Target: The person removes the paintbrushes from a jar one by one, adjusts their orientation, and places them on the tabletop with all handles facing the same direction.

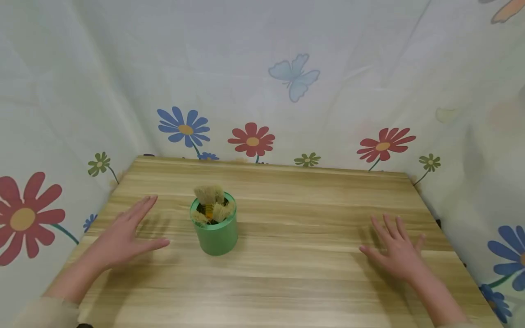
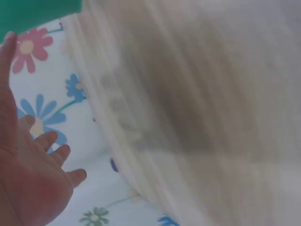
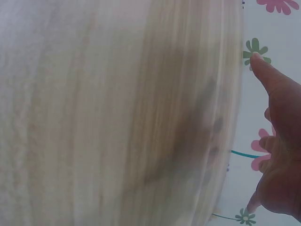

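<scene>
A green cup (image 1: 215,232) stands on the wooden table (image 1: 287,282), left of centre, with several bristly brush heads (image 1: 209,202) sticking out of its top. My left hand (image 1: 123,234) lies flat and open on the table just left of the cup, thumb pointing toward it, not touching it. My right hand (image 1: 395,248) rests open with spread fingers far to the right, near the table's right edge. In the left wrist view the open left hand (image 2: 28,165) shows beside a blurred tabletop, with a bit of the green cup (image 2: 37,12) at the top. The right wrist view shows the right hand (image 3: 277,155) against the blurred table.
A white cloth printed with flowers and butterflies (image 1: 293,75) hangs close behind and on both sides of the table. The table's far edge (image 1: 270,166) meets the cloth. Bare wood lies between the cup and the right hand.
</scene>
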### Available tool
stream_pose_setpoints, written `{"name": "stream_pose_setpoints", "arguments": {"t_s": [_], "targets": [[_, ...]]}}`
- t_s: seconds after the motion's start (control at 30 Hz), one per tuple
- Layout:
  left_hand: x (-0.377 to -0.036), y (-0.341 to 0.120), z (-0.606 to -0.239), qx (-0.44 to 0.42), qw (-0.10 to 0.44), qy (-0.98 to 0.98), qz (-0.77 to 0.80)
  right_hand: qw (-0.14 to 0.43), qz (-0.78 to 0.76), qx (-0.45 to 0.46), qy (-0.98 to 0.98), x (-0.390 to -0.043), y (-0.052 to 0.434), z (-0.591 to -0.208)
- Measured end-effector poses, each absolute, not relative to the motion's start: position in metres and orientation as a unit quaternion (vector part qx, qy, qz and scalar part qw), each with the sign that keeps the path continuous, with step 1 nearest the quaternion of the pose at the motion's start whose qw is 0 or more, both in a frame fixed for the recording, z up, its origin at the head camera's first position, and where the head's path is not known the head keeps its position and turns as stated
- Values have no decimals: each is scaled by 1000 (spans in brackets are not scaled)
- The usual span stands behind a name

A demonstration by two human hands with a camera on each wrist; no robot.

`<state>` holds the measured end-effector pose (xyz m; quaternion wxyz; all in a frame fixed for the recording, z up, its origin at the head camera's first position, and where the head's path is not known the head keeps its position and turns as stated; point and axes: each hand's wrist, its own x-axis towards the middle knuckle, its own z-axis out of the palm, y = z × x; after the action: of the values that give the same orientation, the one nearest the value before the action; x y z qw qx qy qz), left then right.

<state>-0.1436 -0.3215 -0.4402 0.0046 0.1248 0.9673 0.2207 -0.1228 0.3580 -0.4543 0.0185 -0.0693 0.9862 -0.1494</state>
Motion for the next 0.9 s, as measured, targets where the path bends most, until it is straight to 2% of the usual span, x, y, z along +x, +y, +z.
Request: {"name": "stream_pose_setpoints", "arguments": {"t_s": [0.17, 0.37, 0.9], "targets": [[-153, -305, -422, 129, 27, 948, 291, 7, -152, -81, 985, -128, 355, -450], [-160, -282, -412, 149, 17, 926, 348, 5, -148, -95, 984, -138, 348, -443], [-166, -241, -429, 160, 17, 861, 483, 18, -203, -157, 966, -155, 311, -418]]}}
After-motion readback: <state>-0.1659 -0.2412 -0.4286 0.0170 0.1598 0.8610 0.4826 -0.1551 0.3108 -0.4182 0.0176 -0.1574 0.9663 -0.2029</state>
